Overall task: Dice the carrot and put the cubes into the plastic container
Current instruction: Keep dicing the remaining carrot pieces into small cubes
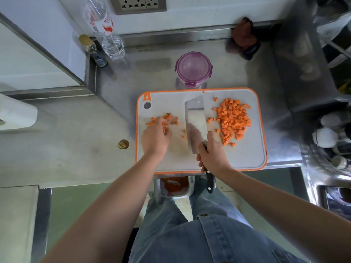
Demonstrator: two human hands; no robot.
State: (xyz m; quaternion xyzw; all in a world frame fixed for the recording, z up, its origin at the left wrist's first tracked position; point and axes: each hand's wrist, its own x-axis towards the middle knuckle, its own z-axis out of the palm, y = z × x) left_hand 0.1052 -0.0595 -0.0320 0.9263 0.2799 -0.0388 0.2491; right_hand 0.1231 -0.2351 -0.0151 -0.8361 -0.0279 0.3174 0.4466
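- A few uncut orange carrot strips lie on the left part of the grey plastic cutting board with an orange rim.
- The left hand sits on the near side of them, its fingers curled down round some of the carrot strips.
- A pile of small orange carrot cubes lies on the board's right part, just beyond the right hand and apart from it.
- The right hand grips the black handle of a wide steel cleaver, whose blade lies between strips and cubes.
- The round clear plastic container with a purple clip lid stands closed on the steel counter, just behind the board.
- A white tub holding orange scraps shows below the board's near edge.
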